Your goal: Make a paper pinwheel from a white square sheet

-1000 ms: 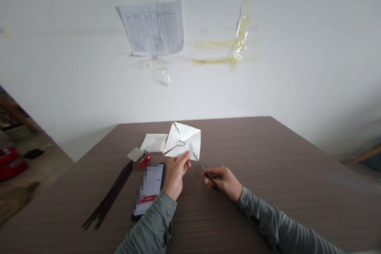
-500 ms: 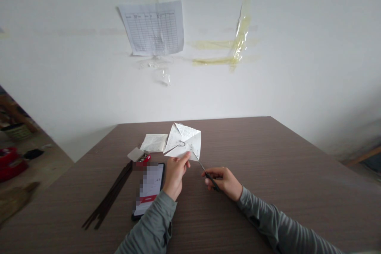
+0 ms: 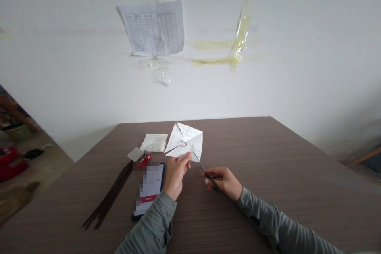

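One hand (image 3: pixel 176 176) on folded paper's edge (image 3: pixel 186 151)

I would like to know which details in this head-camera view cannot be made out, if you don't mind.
In the head view:
- Phone screen: mostly covered by pixelation.
- Folded paper handwriting: too small to read.
- Thin dark tool: lower part hidden by the right hand.
- Wall sheet entries: too small to read.

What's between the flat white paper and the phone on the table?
In the head view, a small red box with a grey flap sits there, between the white paper and the phone.
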A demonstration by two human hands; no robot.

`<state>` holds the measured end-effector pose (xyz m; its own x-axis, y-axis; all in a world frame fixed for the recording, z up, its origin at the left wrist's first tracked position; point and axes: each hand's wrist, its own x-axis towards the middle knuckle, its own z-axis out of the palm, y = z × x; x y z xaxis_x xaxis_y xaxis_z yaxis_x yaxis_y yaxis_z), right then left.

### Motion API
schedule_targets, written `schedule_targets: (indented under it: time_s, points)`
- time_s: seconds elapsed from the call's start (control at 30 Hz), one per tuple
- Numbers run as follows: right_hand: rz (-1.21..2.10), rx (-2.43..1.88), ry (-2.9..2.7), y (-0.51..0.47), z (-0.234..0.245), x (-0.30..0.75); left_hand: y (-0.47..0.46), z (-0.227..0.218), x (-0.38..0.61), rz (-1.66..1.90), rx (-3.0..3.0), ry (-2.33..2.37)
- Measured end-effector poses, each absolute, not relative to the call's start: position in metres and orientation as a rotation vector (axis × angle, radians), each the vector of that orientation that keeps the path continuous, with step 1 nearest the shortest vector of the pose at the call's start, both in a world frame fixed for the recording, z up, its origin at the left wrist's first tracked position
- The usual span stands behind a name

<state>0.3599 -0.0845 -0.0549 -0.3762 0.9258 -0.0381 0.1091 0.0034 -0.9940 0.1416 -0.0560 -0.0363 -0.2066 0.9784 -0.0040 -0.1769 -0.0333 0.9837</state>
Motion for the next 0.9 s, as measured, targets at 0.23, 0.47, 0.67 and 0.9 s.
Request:
schedule_targets:
  time_s: [0.23, 0.47, 0.67, 0.9]
  points:
    - [1.422, -1.069, -1.562, -0.084, -0.061, 0.36, -0.055, -0.039, 0.142, 1.458, 0.98, 1.209]
    - [1.447, -1.067, -1.548, -0.083, -0.063, 0.36, -0.054, -0.041, 0.14, 1.443, 1.012, 1.21]
    - [1.443, -1.078, -1.532, -0.087, -0.053, 0.358, -0.055, -0.039, 0.142, 1.427, 1.016, 1.21]
    - [1.426, -1.116, -1.536, -0.09, -0.046, 0.357, -0.058, -0.036, 0.143, 1.424, 1.029, 1.202]
